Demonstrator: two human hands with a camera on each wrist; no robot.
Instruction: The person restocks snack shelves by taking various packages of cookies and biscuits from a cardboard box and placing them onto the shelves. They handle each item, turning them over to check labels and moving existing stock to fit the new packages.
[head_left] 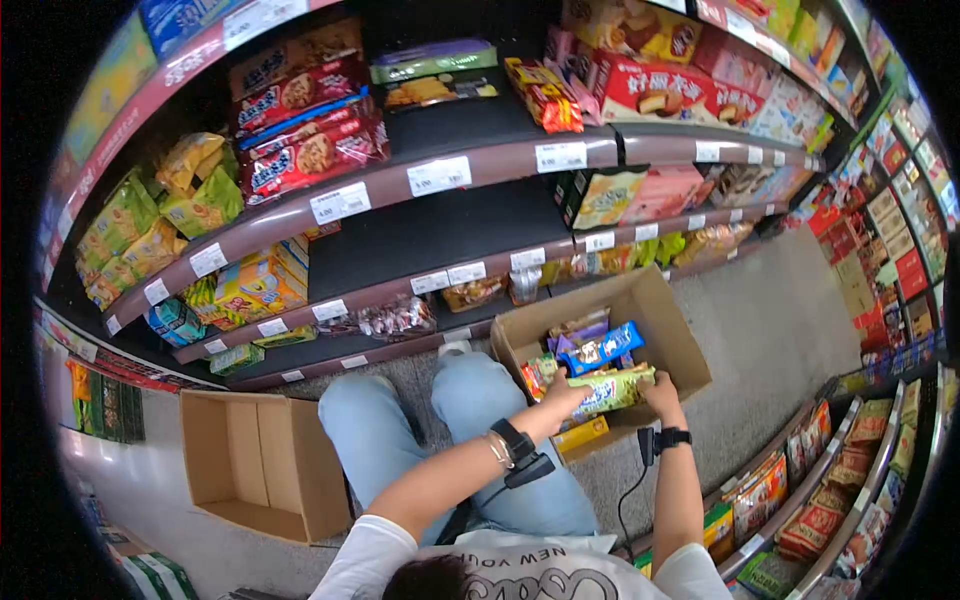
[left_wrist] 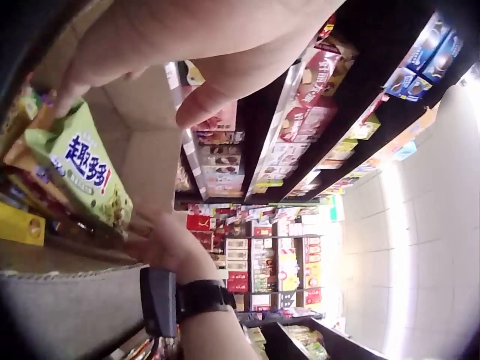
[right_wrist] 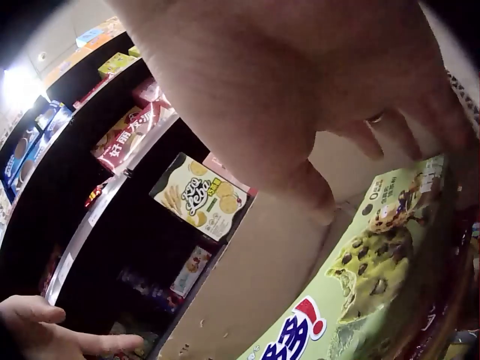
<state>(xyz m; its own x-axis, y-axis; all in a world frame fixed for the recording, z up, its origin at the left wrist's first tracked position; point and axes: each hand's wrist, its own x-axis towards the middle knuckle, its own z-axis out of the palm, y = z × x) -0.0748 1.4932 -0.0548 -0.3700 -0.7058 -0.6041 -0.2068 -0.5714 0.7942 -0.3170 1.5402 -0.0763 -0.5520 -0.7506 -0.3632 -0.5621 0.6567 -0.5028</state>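
A green pack of chocolate-chip cookies lies across the other snacks in a cardboard box. My left hand is at its left end; in the left wrist view a fingertip meets the pack's upper corner, the thumb held away. At the opposite end is my right hand, fingers reaching down by the pack's edge and thumb apart from them. Beside the green pack are a blue snack pack, purple packs and a yellow box. The undersides of the packs are hidden.
A second cardboard box stands on the floor at left, beside the person's knees. Ahead, curved shelves hold red cookie packs, boxes and bags. Another snack rack rises close on the right.
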